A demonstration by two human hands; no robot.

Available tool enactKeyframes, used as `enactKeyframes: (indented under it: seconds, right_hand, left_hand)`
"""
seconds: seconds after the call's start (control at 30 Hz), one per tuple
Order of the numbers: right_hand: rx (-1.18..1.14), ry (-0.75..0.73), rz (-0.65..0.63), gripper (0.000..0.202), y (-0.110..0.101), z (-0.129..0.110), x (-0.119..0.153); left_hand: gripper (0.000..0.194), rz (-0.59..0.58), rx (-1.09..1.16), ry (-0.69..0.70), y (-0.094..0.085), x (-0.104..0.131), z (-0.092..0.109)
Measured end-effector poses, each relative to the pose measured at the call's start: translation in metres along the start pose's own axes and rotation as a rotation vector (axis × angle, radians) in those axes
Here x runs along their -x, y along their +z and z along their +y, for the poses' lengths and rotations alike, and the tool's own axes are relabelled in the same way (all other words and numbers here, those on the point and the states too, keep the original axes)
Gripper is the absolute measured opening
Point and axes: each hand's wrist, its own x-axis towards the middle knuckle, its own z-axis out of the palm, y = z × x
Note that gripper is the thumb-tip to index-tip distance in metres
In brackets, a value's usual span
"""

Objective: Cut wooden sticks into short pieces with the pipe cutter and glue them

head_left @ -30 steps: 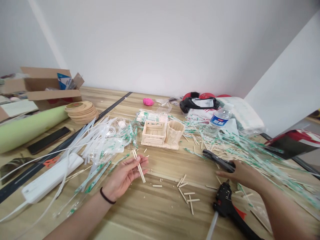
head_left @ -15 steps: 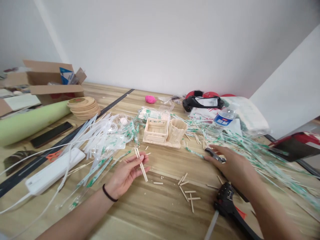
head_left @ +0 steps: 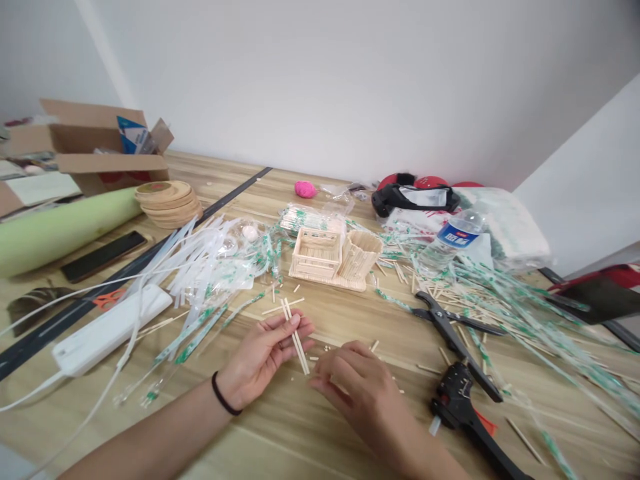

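Two slim, pale wooden sticks [head_left: 299,345] are lying side by side in a left hand [head_left: 260,360], whose thumb and fingers are pinching them above a wood-grain table [head_left: 280,433]. Their long axis is slanting, far ends leaning left, near ends pointing toward a right hand [head_left: 363,393]. Its bent fingers are hovering just beside; whether they are gripping anything, one cannot tell. One black glue gun [head_left: 457,392] is resting farther right.
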Motion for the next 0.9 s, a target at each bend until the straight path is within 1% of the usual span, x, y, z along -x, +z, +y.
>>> enactKeyframes:
  seconds: [0.13,0.23,0.43,0.5,0.57,0.63,0.73,0.8,0.83,0.9]
  right_hand:
    - [-0.033,-0.016,0.016,0.014,0.003,-0.002,-0.001]
    - [-0.040,-0.045,0.033,0.011,0.004,-0.002,-0.001]
    - [-0.015,-0.091,0.081,0.011,0.001,0.000,0.001]
    - [-0.004,-0.099,0.112,0.010,0.001,0.001,-0.001]
    - [0.016,-0.085,0.109,0.012,-0.001,0.002,-0.002]
    - [0.044,-0.053,0.071,0.026,-0.004,0.004,-0.003]
    - [0.084,-0.050,0.015,0.067,-0.008,0.007,-0.002]
    - [0.089,-0.093,-0.007,0.092,-0.009,0.008,-0.001]
    - [0.082,-0.119,-0.020,0.098,-0.008,0.008,-0.001]
    - [0.060,-0.146,-0.048,0.099,-0.007,0.008,0.000]
  left_hand:
    - [0.018,-0.012,0.012,-0.017,0.000,0.000,-0.003]
    - [0.017,-0.042,0.026,-0.027,0.000,0.001,-0.003]
    - [0.003,-0.196,-0.008,-0.059,-0.004,0.002,0.000]
    - [0.006,-0.242,-0.037,-0.053,-0.005,0.003,0.003]
    - [0.007,-0.272,-0.085,-0.026,-0.004,0.006,0.004]
    - [0.008,-0.293,-0.154,0.002,-0.002,0.008,0.002]
    - [0.011,-0.314,-0.242,0.019,0.000,0.010,-0.004]
    - [0.012,-0.320,-0.265,0.010,0.000,0.010,-0.010]
    - [0.013,-0.324,-0.270,0.005,0.000,0.010,-0.013]
    - [0.013,-0.339,-0.269,-0.008,-0.001,0.010,-0.017]
